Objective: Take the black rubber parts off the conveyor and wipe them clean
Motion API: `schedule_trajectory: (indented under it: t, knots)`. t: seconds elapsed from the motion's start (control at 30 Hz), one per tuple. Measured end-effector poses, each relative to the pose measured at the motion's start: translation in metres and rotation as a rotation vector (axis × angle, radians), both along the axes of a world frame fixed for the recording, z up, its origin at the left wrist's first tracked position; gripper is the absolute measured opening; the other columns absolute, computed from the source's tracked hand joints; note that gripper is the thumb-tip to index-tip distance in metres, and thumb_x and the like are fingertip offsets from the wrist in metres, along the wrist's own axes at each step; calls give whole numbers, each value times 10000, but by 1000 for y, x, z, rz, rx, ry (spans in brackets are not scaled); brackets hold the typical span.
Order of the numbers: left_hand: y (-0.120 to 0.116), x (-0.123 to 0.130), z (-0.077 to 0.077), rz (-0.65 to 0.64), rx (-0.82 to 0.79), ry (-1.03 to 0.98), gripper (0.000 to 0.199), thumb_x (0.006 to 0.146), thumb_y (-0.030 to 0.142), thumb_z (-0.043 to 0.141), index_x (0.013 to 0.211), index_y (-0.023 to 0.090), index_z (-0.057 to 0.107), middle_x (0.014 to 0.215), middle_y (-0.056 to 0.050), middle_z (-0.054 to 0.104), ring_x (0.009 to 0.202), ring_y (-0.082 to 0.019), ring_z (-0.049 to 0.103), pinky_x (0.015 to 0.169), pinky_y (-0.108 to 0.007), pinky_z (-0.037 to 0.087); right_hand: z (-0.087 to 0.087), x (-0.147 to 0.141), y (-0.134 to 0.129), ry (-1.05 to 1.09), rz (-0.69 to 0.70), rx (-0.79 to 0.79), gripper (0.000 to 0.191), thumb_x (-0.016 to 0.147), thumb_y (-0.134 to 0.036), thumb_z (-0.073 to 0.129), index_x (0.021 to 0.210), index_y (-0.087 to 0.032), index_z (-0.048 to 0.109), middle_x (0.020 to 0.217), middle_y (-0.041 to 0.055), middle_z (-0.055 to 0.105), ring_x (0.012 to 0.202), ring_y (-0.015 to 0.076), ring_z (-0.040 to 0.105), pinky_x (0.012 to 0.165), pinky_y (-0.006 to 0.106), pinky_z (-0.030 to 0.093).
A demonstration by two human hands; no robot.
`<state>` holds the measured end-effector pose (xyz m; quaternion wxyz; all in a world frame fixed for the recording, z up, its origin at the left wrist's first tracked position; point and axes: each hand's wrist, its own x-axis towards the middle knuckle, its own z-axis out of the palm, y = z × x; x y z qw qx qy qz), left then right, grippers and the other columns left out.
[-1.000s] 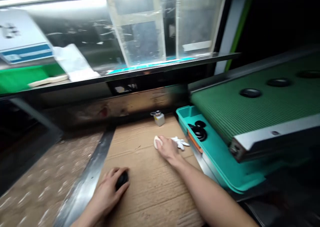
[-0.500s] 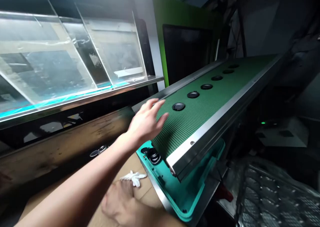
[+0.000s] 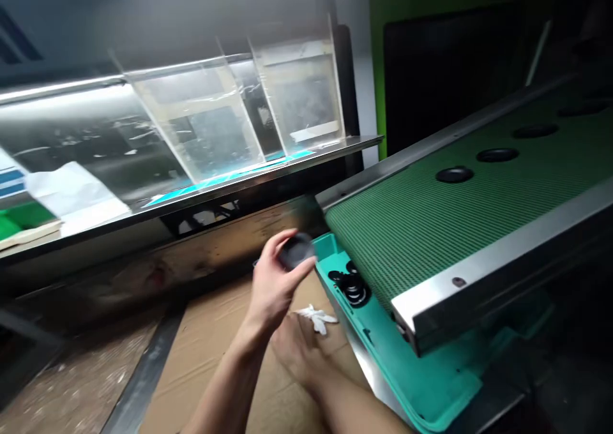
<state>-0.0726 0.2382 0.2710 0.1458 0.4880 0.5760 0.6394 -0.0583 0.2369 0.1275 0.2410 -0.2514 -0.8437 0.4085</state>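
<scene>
A round black plastic cap (image 3: pixel 295 251) is pinched between the thumb and fingers of my left hand (image 3: pixel 272 284), raised over the cardboard beside the conveyor. Lower down, my right hand (image 3: pixel 294 348) hovers over or rests on the cardboard, partly behind my left forearm. Its fingers are blurred, so I cannot tell what they hold. Several more black caps lie in a row on the green conveyor belt (image 3: pixel 393 230), the nearest cap (image 3: pixel 454 174) well to the right of my hands. Under the belt's end stands a teal bin (image 3: pixel 397 383) with black caps (image 3: pixel 353 287) in its far corner.
Cardboard (image 3: pixel 205 351) covers the work surface, with a crumpled white glove or tissue (image 3: pixel 320 319) on it. The conveyor's metal side rail (image 3: pixel 517 249) juts in from the right. Behind are a ledge (image 3: pixel 268 175) and clear panels (image 3: pixel 211 127).
My left hand, open over the belt before, has closed on a black cap and moved off the belt toward the cardboard. The view has turned left.
</scene>
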Motion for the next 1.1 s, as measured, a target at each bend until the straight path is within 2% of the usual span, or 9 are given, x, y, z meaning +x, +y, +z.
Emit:
schedule_trajectory:
  t: [0.07, 0.13, 0.2, 0.27, 0.4, 0.5, 0.63, 0.83, 1.1]
  knots:
    - [-58, -49, -46, 196, -21, -304, 653, 650, 248, 828, 1237, 250, 541, 1067, -21, 665, 887, -124, 624, 788, -220, 473, -5, -5, 1, -15, -71, 13, 360, 939, -332, 341, 1066, -175, 639, 971, 148, 702, 922, 293, 656, 832, 416, 466]
    - [-98, -83, -94, 294, -67, -524, 635, 639, 225, 824, 1214, 215, 554, 986, -17, 665, 775, -96, 607, 674, -191, 451, -10, -13, 3, 61, -154, -58, 351, 946, -354, 367, 1136, -186, 609, 1020, 127, 700, 953, 258, 655, 852, 371, 472]
    - [-117, -100, -131, 310, -79, -695, 614, 614, 179, 817, 1177, 176, 573, 967, -39, 671, 763, -107, 613, 642, -194, 441, -15, -21, 1, 209, -171, -195, 406, 949, -409, 389, 1228, -167, 555, 1114, 126, 678, 1009, 227, 642, 872, 326, 481]
    - [-122, -103, -151, 285, -58, -812, 549, 603, 138, 795, 1116, 156, 599, 938, -49, 680, 749, -118, 617, 617, -201, 431, -20, -26, -5, 312, -93, -292, 489, 932, -472, 423, 1284, -145, 517, 1175, 130, 656, 1035, 215, 634, 873, 308, 497]
    - [-119, -99, -151, 73, 48, -1032, 191, 673, 149, 695, 851, 123, 632, 738, -18, 630, 614, -97, 544, 505, -198, 346, -22, -23, -19, 235, 8, -190, 510, 919, -526, 446, 1303, -208, 553, 1234, 84, 642, 1109, 223, 610, 949, 338, 479]
    - [-121, -96, -146, -80, 74, -1196, 175, 805, 304, 626, 839, 132, 629, 762, -34, 633, 630, -110, 544, 484, -208, 329, -16, -17, -27, 102, -65, -26, 502, 931, -534, 422, 1343, -270, 536, 1213, 54, 660, 1111, 237, 617, 955, 365, 473]
    - [-120, -94, -151, 0, 31, -1194, 326, 916, 408, 507, 865, 118, 648, 803, -88, 683, 664, -144, 593, 556, -243, 430, -10, -15, -45, -108, -131, 143, 526, 955, -527, 368, 1424, -305, 452, 1117, 79, 699, 1014, 266, 663, 872, 380, 501]
    - [-120, -103, -154, -99, 73, -1315, 375, 970, 362, 398, 1061, 98, 648, 1080, -150, 699, 1003, -224, 656, 911, -354, 517, -4, -26, -55, -384, -156, 341, 511, 966, -545, 346, 1425, -345, 449, 1012, 86, 725, 885, 266, 689, 756, 350, 500]
    - [-112, -93, -163, -71, -48, -1254, 374, 968, 355, 417, 1035, 77, 658, 1022, -160, 722, 1030, -252, 662, 969, -421, 513, -1, -20, -39, -479, -262, 379, 570, 970, -601, 240, 1460, -350, 389, 918, 90, 722, 828, 257, 683, 727, 342, 483]
